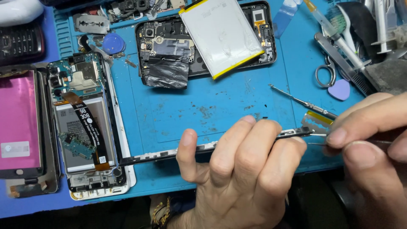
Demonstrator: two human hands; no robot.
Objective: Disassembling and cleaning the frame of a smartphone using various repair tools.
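Note:
My left hand (241,169) grips a long thin black phone frame strip (165,155), held edge-on above the blue work mat (220,101). At the strip's right end my right hand (373,127) pinches a razor blade (316,123) with a yellow band, its edge touching the strip. A thin metal tool (303,101) lies just behind the blade. An opened phone with a white frame (87,127) lies at the left, its circuit board and black flex cable exposed. Another opened black phone (169,51) sits at the back with a silver battery (220,34) tilted over it.
A pink-backed screen (19,123) lies at far left and a keypad phone (21,42) above it. Scissors (333,63), a toothbrush (343,25), syringes, a purple pick (339,90) and a spare razor blade (91,23) crowd the back and right edges.

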